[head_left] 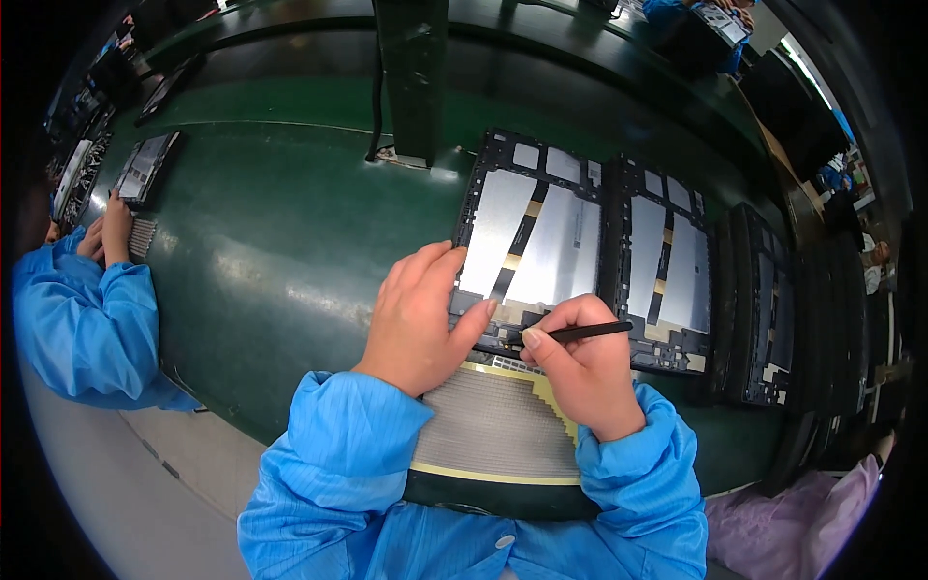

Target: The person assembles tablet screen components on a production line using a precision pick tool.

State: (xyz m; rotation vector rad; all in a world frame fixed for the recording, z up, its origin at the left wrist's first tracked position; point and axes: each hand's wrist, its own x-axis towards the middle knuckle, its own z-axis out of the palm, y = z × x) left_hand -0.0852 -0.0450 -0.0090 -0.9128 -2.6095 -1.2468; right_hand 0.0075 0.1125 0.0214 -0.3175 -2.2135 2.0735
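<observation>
My left hand (414, 314) lies on the left edge of a tablet housing (570, 246), fingers spread and thumb resting over its lower left part. The housing has a black frame, silver metal plates and a dark ribbon strip with gold patches running down it. In my right hand (592, 372) a pair of black tweezers (590, 332) is pinched between thumb and fingers. Their tip points left at the housing's lower edge, close to my left thumb; what it touches is too small to tell. Below both hands lies a grey patterned sheet (493, 425) with a yellow border, partly under my right wrist.
A second, similar housing (667, 271) lies close on the right, with stacked housings (764, 309) beyond it. A dark post (411, 77) rises from the green bench (261, 242) at the back. At far left, a co-worker in a blue sleeve (97, 329) handles another device (147, 172).
</observation>
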